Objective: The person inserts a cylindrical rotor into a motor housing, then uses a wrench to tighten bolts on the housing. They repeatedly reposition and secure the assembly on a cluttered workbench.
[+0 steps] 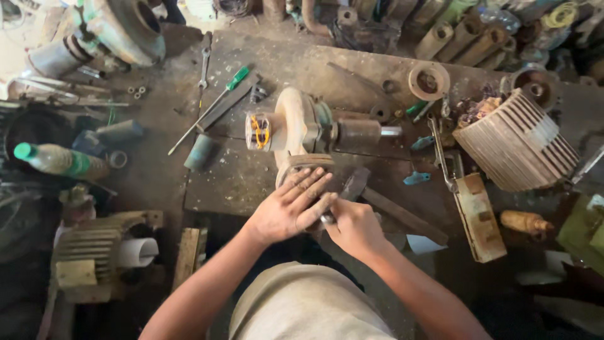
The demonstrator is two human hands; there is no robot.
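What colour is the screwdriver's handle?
Green: the screwdriver lies on the bench; head view shows it.

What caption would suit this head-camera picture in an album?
Left hand pressed flat on a motor part, right hand gripping a small metal tool, over a cluttered workbench.

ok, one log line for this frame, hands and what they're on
left hand: flat on curved metal part | right hand: grips thin metal tool | motor assembly: on workbench
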